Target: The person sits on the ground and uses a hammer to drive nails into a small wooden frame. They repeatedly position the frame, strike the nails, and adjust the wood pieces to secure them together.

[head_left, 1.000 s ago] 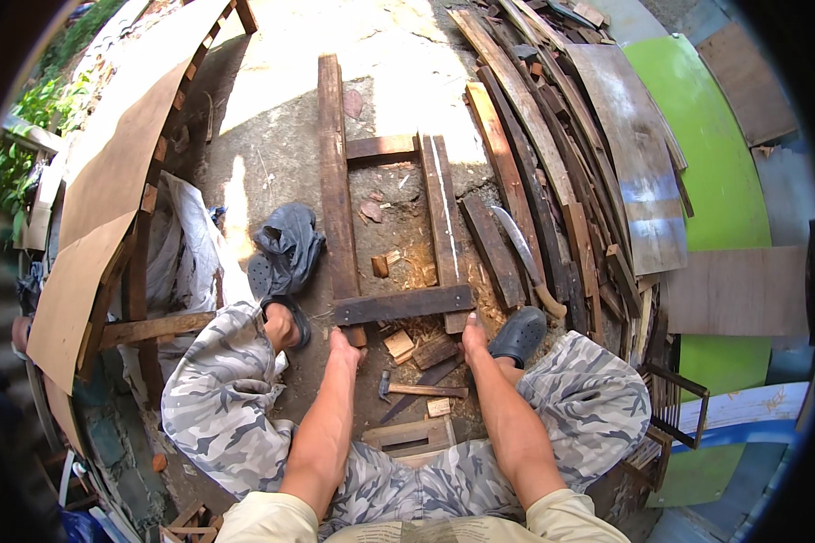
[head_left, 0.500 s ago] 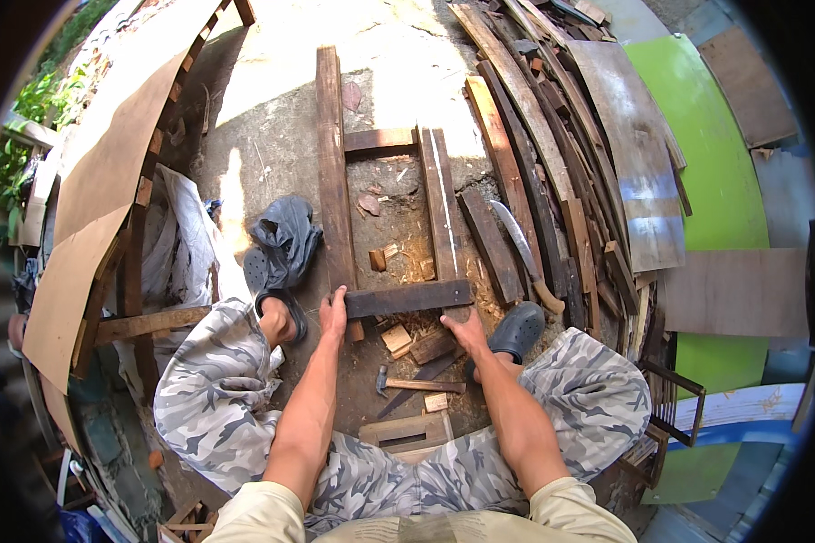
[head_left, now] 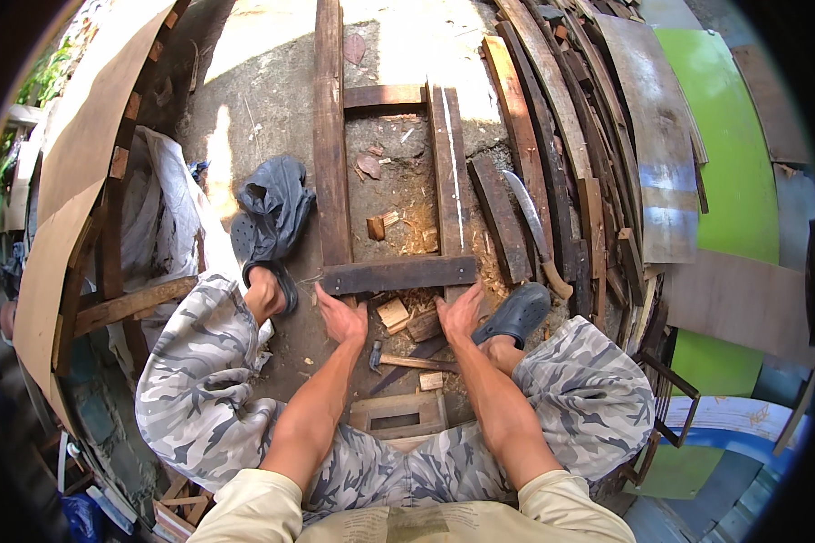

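A dark wooden frame lies on the ground in front of me: a long left rail, a right rail, a far cross piece and a near cross piece. My left hand rests at the left end of the near cross piece, fingers on its edge. At the right end of that piece my right hand touches it. A hammer lies on the ground between my forearms. Small wood offcuts lie just below the cross piece.
A machete lies on planks stacked to the right. A dark cloth sits left of the frame, a small wooden stool between my knees. A green board is far right, plywood sheets at left.
Both hands have stayed at the ends of the near cross piece while the view moved closer; the cross piece has shifted slightly against the rails.
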Demonstrator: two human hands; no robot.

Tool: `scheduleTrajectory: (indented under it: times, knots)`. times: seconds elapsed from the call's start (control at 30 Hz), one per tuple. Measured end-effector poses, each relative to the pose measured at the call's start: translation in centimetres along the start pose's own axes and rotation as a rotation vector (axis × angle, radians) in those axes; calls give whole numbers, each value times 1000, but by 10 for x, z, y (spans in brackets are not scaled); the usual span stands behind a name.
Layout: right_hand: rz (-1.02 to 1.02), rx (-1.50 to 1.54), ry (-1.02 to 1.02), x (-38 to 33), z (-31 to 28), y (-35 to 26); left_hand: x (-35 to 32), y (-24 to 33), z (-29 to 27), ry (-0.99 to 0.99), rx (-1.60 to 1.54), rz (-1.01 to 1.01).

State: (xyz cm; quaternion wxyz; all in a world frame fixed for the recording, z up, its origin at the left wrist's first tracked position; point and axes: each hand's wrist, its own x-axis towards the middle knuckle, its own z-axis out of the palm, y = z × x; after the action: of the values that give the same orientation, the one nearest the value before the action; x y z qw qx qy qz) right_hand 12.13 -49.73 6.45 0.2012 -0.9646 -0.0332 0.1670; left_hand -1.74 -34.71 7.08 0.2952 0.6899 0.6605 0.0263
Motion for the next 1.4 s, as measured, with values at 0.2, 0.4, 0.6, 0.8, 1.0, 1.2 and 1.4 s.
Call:
scheduleTrajectory:
  times: [0.2,0.4,0.6,0.8,1.0,1.2,1.4]
  knots:
    - [31,7,2,-2,5,1,-3,9,8,54,70,-96]
    - [-44,53,93,-4,6,0,2,12,10,64,84,-97]
    - [8,66,25,-5,4,-3,3,2,6,30,60,-22]
    - [-15,37,59,-13,12,11,1,-3,1,12,61,15]
    - [26,-56,45,-26,6,29,-27,-19,8,8,86,-34]
    - [-165,-30,-132,-41,-13,65,-37,-39,6,-15,61,-9]
    - [-42,144,-178,2,-19,144,-35,-34,4,-42,61,-62]
